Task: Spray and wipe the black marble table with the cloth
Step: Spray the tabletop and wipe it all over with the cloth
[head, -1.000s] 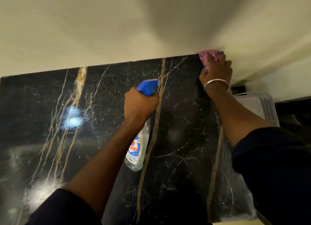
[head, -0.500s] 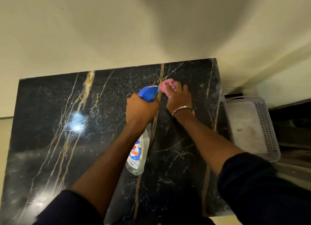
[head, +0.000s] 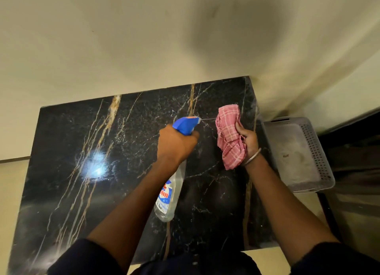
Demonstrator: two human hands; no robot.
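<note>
The black marble table (head: pixel 86 172) with gold and white veins fills the lower middle of the head view. My left hand (head: pixel 175 144) grips a clear spray bottle (head: pixel 170 194) by its blue trigger head (head: pixel 186 124), nozzle pointing right. A thin jet runs from the nozzle to the pink checked cloth (head: pixel 230 137). My right hand (head: pixel 247 140), a metal bangle on its wrist, holds the bunched cloth up above the table's right part, palm turned toward the bottle.
A grey perforated plastic basket (head: pixel 316 151) stands just off the table's right edge. A cream wall (head: pixel 144 38) backs the table's far edge. Dark furniture (head: pixel 357 151) lies at the far right. A bright light reflection sits on the table's left half.
My right hand left the far right corner, drew the cloth back toward the bottle, then lifted it and turned it to face the nozzle. The left hand kept the bottle and now sprays.
</note>
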